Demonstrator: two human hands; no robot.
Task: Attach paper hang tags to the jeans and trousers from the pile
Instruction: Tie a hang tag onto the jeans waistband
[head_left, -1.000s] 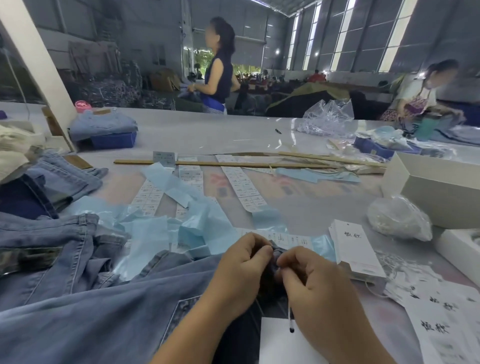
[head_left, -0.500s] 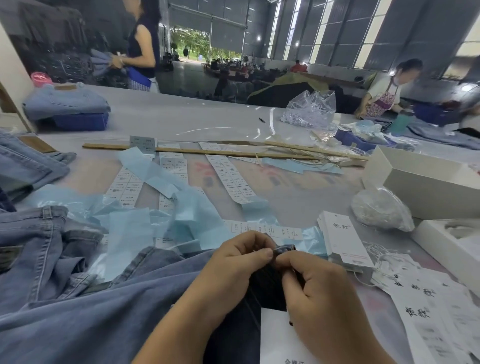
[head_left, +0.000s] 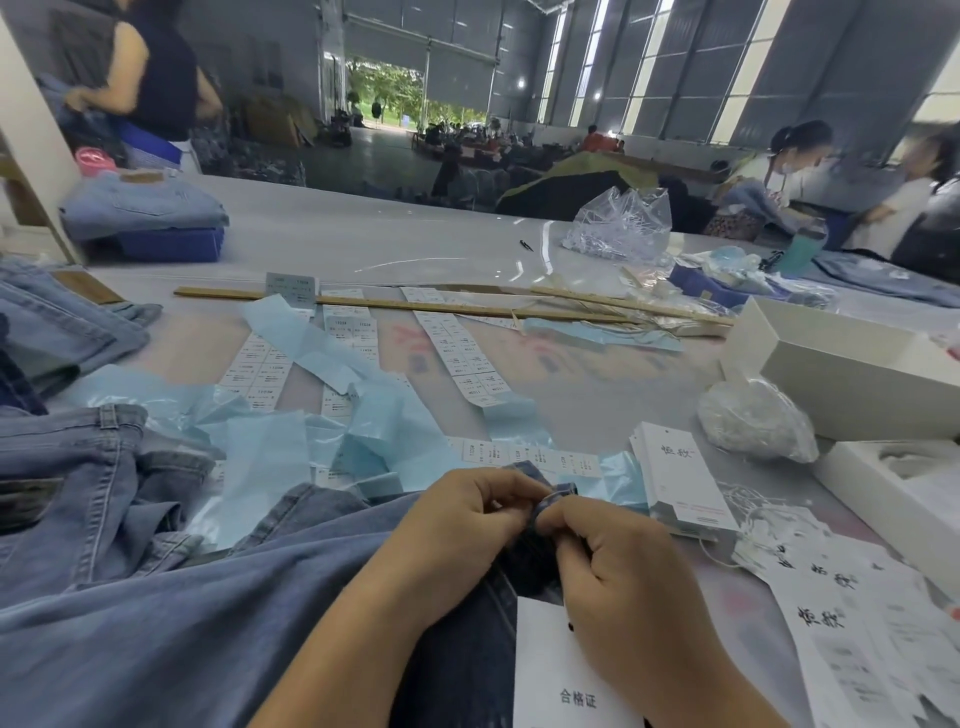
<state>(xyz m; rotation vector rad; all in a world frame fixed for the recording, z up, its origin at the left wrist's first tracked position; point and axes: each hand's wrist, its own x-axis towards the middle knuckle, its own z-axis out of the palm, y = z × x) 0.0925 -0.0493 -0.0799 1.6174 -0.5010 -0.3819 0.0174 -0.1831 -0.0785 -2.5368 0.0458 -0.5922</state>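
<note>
Both hands met over the jeans (head_left: 218, 613) on the desk (head_left: 597, 395). The left hand (head_left: 462, 525) and right hand (head_left: 618, 566) pinched one belt loop (head_left: 556, 496) in a closed grip, a white hang tag (head_left: 550, 670) lying just below.

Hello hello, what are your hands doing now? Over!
Left hand and right hand both pinching the blue denim jeans' belt loop. White paper hang tag lying under the right wrist. Nothing blocking.

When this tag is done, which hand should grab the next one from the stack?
Probably the right hand. The stack of hang tags lies just beyond it on the right side, while the left hand sits farther away, pinching the jeans.
</note>
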